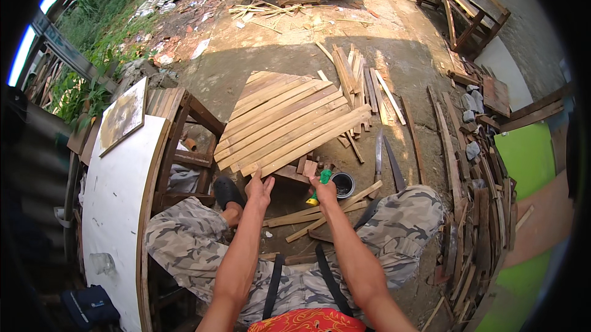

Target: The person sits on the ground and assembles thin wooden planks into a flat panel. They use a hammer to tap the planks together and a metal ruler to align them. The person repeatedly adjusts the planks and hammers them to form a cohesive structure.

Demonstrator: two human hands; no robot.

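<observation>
A panel of pale wooden slats (286, 116), laid side by side with uneven ends, lies tilted in front of me. At its near edge is my left hand (258, 190), fingers stretched and apart, the fingertips touching the slats. My right hand (324, 190) is wrapped round the green and yellow handle of a hammer (322, 185), whose dark head is partly hidden. Under the panel's near edge sits a brown wooden block (292, 174). Just right of the hammer stands a round tin (342, 185) with small dark contents, too small to name.
A handsaw (394, 164) and a long blade (378, 152) lie right of the tin. Loose slats (348, 76) are stacked beyond the panel. A white-topped table (117, 202) stands left; scrap wood (477, 209) lines the right. A wooden frame (462, 8) stands at far right.
</observation>
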